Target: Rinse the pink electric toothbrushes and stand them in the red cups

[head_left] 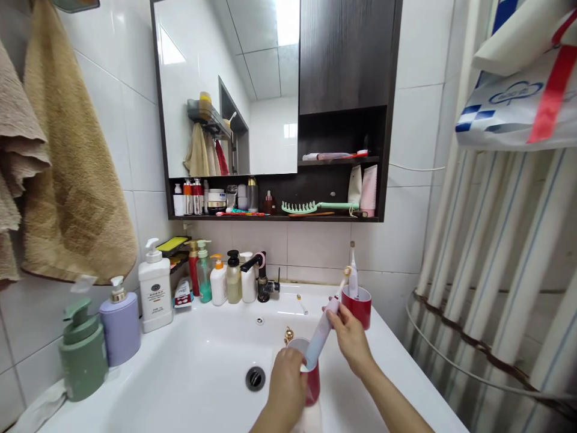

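Note:
My right hand [354,340] pinches an electric toothbrush [319,338] by its upper handle, just below the brush head. The toothbrush is tilted, its pale lower end at the mouth of a red cup [312,385] over the sink. At that cup's left side, my left hand [286,382] is closed around it, with fingertips near the rim and toothbrush base; some fingers are hidden. Beyond my right hand, a second red cup [362,310] on the sink's right ledge holds another electric toothbrush [353,279]. A small brush head [303,305] lies on the back ledge.
The white sink [180,373] has a dark drain [255,378] and a black faucet [262,279]. Several pump bottles [219,282] line its back and left ledge. Above hangs a mirror cabinet [234,90] with toiletries. White pipes [500,258] stand at the right.

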Available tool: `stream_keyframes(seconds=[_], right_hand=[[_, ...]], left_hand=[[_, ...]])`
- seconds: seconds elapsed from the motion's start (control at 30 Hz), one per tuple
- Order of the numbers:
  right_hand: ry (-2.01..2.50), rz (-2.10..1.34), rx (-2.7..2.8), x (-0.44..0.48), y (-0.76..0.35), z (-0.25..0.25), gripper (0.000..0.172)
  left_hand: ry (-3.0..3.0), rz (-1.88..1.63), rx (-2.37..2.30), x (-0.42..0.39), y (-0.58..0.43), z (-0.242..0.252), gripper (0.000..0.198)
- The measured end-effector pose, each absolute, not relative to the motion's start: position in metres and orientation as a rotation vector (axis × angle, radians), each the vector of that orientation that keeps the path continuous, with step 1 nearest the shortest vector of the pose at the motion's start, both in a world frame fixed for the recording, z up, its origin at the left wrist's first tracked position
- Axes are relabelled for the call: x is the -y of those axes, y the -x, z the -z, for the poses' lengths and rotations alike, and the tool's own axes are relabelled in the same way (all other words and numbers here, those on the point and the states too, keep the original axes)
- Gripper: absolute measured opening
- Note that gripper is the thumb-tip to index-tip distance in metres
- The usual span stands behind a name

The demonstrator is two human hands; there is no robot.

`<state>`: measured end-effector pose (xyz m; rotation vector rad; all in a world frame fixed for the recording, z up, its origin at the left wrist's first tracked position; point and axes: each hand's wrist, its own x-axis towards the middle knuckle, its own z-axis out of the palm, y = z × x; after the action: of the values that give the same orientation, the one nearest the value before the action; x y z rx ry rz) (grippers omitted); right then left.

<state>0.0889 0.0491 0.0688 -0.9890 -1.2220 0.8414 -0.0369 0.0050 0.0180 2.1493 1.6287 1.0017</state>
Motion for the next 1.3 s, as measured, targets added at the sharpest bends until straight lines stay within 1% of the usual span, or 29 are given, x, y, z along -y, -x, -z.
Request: stream_keyframes(seconds=[0.07,0.13,0.2,0.3,0.4,0.53,0.67,0.77,1.07,1.17,1.3], right_hand=[[0.947,-0.934,1.162,-0.043,-0.095,-0.070,0.042],[0.920,-0.966,1.121,-0.038,-0.097,-0.068,0.043],[0.900,-0.963,1.088,-0.035,-0.099,-0.066,0.041],[0.875,-0.971,1.048,-0.033,-0.101,-0.067,0.040],[0.842,-1.018,0.978,-0.032,-0.105,-0.071,0.038],[0.784,-1.207,0.960,-0.028,-0.104,-0.072,0.038],[0.773,-1.404,1.073,-0.017,-0.096,-0.071,0.034],[0.789,-1.438,1.078,-0.014,-0.093,-0.071,0.032],[0.823,-1.352,0.907,-0.025,-0.098,-0.062,0.025],[0.818,-1.375,0.866,-0.025,-0.098,-0.061,0.023],[0.746,-1.437,0.794,-0.023,-0.097,-0.063,0.018]], left_hand=[[-1.996,-1.215,-1.520,-0.005,0.033,-0.024,0.022],[-1.836,-1.303,-1.426,-0.006,0.027,-0.028,0.021],[-1.775,-1.245,-1.410,-0.008,0.022,-0.027,0.022],[-1.786,-1.185,-1.381,-0.012,0.019,-0.019,0.034],[-1.725,-1.219,-1.321,-0.012,0.020,-0.014,0.042],[-1.539,-1.248,-1.035,-0.006,0.019,-0.019,0.035],[-1.150,-1.110,-0.735,0.003,0.010,-0.026,0.036],[-1.002,-1.063,-0.618,0.009,0.004,-0.025,0.034],[-1.020,-1.004,-0.653,0.007,0.003,-0.014,0.033],[-1.046,-1.006,-0.681,0.007,0.003,-0.013,0.032],[-1.019,-0.977,-0.626,0.007,0.002,-0.013,0.036]])
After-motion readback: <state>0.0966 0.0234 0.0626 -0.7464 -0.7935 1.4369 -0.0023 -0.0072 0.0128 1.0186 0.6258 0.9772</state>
